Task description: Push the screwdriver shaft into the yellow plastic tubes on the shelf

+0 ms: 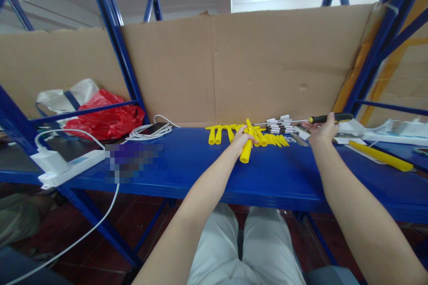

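My left hand is closed around a hollow yellow plastic handle, its open round end tilted toward me. In my right hand is a long screwdriver with a black and yellow grip. The screwdriver's thin shaft runs left, its tip close to the upper part of the held handle; whether it touches cannot be made out. Several similar yellow handles lie in a row behind my left hand. Between my hands are several flat, pointed yellow pieces, a stack of white and black pieces and small metal parts.
A blue shelf table backs onto a cardboard panel between blue posts. At left are a red plastic bag, a phone, a coiled white cable and a power strip. A yellow-handled tool lies at right.
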Demonstrator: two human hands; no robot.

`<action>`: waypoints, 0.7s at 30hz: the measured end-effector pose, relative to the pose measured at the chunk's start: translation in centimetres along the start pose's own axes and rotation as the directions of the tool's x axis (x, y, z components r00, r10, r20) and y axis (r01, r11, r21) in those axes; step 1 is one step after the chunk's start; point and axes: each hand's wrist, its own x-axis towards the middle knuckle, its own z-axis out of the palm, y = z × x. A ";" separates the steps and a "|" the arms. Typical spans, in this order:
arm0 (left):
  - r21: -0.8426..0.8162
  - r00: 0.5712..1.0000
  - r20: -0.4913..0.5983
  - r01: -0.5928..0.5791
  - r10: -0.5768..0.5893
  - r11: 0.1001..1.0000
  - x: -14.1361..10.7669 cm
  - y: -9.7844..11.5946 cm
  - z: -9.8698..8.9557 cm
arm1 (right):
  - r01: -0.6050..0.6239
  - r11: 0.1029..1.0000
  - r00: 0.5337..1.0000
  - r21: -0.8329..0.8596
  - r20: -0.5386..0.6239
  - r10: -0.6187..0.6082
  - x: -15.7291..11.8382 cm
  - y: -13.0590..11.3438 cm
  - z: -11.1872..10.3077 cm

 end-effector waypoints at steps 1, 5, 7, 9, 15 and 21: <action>-0.005 1.000 0.007 0.000 0.000 1.000 0.0 0.0 0.0 | 0.002 1.000 1.000 0.000 0.001 -0.002 0.0 0.0 0.0; -0.017 1.000 0.019 0.000 0.000 1.000 0.1 -0.1 0.0 | -0.007 1.000 1.000 0.007 -0.006 0.007 0.0 0.0 0.0; -0.023 1.000 0.024 0.003 -0.003 1.000 0.1 0.0 0.0 | -0.016 1.000 1.000 0.012 -0.013 0.016 0.0 -0.1 -0.1; -0.037 0.999 0.035 0.011 -0.010 0.999 0.1 0.0 0.0 | -0.022 1.000 1.000 0.018 -0.015 0.023 0.0 -0.1 -0.1; -0.131 0.994 0.101 0.060 -0.047 0.990 0.2 0.2 -0.1 | -0.042 0.998 0.999 0.057 -0.024 0.043 0.5 0.0 -0.3; -0.180 0.981 0.182 0.106 -0.073 0.978 0.3 0.4 -0.4 | -0.041 0.998 0.998 0.054 -0.037 0.043 0.6 -0.1 -0.3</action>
